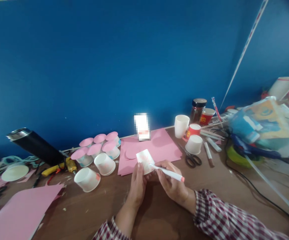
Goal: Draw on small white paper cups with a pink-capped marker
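Note:
My left hand [137, 185] is closed around a small white paper cup [144, 159] with faint pink marks on its side. My right hand [170, 183] grips a white marker pen [168, 172] with a pink end, its tip against or very close to the cup's side. Just behind the hands lie pink paper sheets [163, 146], with a round pink piece [132, 153] on them. To the left stand two white paper cups with pink marks, a nearer one [87, 179] and a farther one [105, 164]. Behind these are several cups with pink discs [94, 149] over their tops.
Black scissors [193, 160], a white cup [193, 144], a red cup [193, 130] and several pens [208, 153] lie to the right. Farther right are plastic bags [266, 120] and a cable. Pink paper [22, 210], a black flask [38, 146] and yellow-handled tools [57, 168] occupy the left.

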A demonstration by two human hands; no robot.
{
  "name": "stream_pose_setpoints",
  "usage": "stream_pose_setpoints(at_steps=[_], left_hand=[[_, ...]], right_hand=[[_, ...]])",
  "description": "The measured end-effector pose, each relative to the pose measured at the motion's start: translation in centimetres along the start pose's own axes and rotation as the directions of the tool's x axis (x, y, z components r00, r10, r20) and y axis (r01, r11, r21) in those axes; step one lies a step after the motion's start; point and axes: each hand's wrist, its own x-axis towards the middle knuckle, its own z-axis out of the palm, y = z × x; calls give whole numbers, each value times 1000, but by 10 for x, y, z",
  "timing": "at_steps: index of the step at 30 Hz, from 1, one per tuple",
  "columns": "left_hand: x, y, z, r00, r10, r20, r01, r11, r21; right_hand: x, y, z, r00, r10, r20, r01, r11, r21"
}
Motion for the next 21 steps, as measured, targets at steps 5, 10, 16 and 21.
stream_pose_setpoints(at_steps=[5, 10, 16, 21], left_hand=[[1, 6, 3, 999, 4, -42, -6, 999, -47], [2, 4, 3, 998, -19, -62, 18, 999, -27], [4, 0, 0, 998, -9, -61, 6, 999, -39], [4, 1, 1, 996, -41, -81, 38, 999, -33]], right_hand=[[-1, 0, 1, 1000, -19, -2, 19, 1000, 1], [-2, 1, 1, 1000, 11, -25, -11, 1000, 5], [0, 2, 0, 999, 36, -31, -36, 999, -2], [1, 1, -1, 998, 55, -21, -55, 998, -10]])
